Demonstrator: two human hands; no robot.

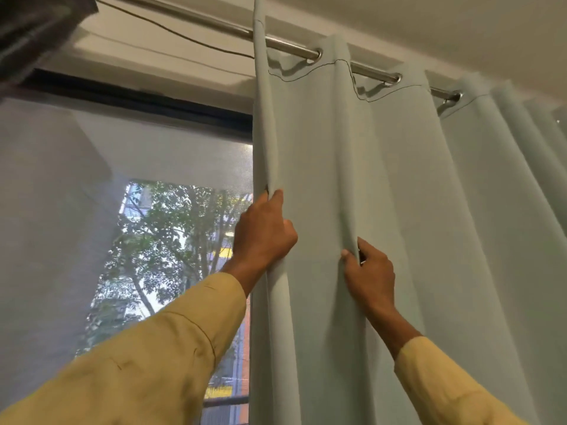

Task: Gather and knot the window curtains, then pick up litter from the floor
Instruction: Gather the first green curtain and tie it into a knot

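A pale grey-green curtain (399,210) hangs in folds from a metal rod (291,49) by eyelet rings, covering the right half of the view. My left hand (264,234) is shut on the curtain's left edge, fingers wrapped round the hem. My right hand (369,274) pinches a fold of the same curtain a little lower and to the right, thumb and fingers closed on the cloth. Both arms wear yellow sleeves. The floor and any litter are out of view.
Left of the curtain is a window (171,240) with a mesh screen, trees and buildings outside. A dark window frame (138,96) runs above it. A thin black cable (171,29) crosses under the ceiling. A dark blurred object (33,29) fills the top left corner.
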